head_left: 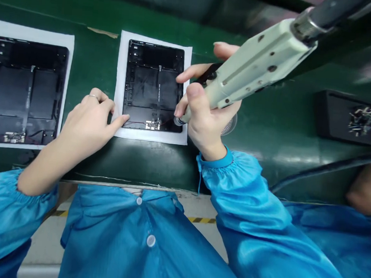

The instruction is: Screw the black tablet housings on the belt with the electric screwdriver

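A black tablet housing (144,85) with battery cells and a small circuit board (153,125) lies on a white sheet (121,77). My right hand (209,111) is wrapped round a pale green electric screwdriver (253,62). Its tip end is at the housing's lower right corner; the bit itself is hidden. My left hand (91,118) rests at the sheet's left edge, thumb stretched out onto the housing's lower left corner, the other fingers loosely bent and holding nothing.
A second open tablet housing (12,89) lies on a sheet at the left. Right of my right hand are a round clear dish (229,124), a black box (333,115) with small metallic pieces, a dark cable (326,168) and another person's arm (370,185).
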Demonstrator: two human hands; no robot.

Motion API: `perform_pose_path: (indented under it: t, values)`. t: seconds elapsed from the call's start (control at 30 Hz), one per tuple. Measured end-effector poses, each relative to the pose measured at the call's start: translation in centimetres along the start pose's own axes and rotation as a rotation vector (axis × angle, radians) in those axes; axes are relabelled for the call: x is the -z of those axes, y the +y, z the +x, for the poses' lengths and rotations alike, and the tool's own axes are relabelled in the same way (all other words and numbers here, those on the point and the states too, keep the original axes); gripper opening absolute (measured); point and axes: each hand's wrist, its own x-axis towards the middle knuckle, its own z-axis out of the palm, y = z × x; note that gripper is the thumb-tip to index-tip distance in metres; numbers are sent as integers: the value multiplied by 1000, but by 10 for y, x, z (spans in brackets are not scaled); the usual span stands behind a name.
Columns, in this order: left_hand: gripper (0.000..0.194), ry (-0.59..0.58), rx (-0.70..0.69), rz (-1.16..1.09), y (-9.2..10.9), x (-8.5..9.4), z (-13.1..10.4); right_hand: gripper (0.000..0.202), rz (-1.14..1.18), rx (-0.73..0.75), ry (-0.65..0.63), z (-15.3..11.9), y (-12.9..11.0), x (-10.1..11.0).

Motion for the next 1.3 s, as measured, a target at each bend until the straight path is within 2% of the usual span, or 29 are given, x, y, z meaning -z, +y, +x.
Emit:
perform_pose_path:
  t: [0.17, 0.27, 0.4, 0.53, 0.6, 0.67, 0.73, 0.8, 0.87, 0.97, 1.07, 1.13, 1.2, 1.3]
  values:
    - [43, 61, -20, -86, -7, -9, 1, 53, 50, 215, 294, 12, -5, 13]
    - [40, 82, -14, -122, -9, -10, 2, 57, -14, 216, 374, 18, 0, 26]
    - [38, 86, 5, -112, -8, -11, 2, 57, 4, 210, 332, 19, 4, 35]
    - [34, 121, -15, -129, -5, -12, -1, 57, 13, 174, 258, 16, 3, 33]
    - [28, 144, 13, -215, -6, -9, -1, 59, -14, 160, 251, 14, 2, 31]
    - [20, 176, 88, -431, -10, -4, 5, 57, -38, 165, 276, 14, 0, 28]
    - [32, 207, 142, -700, -16, 4, 20, 50, -35, 171, 305, 15, -3, 25]
    - [47, 225, 149, -870, -21, 14, 47, 41, 15, 170, 309, 17, -5, 22]
    - [49, 241, 176, -907, -22, 25, 82, 36, 82, 191, 302, 18, -7, 20]
    - [36, 311, 264, -907, -15, 41, 143, 35, 137, 228, 297, 18, -11, 19]
    - [28, 408, 314, -907, -6, 54, 200, 36, 181, 60, 217, 14, -14, 20]
    - [30, 462, 359, -898, -5, 61, 227, 40, 231, -21, 186, 11, -15, 20]
    - [35, 479, 361, -884, -10, 66, 241, 41, 243, -30, 162, 10, -14, 20]
    - [46, 414, 304, -834, -24, 70, 233, 38, 244, -33, 144, 9, -13, 21]
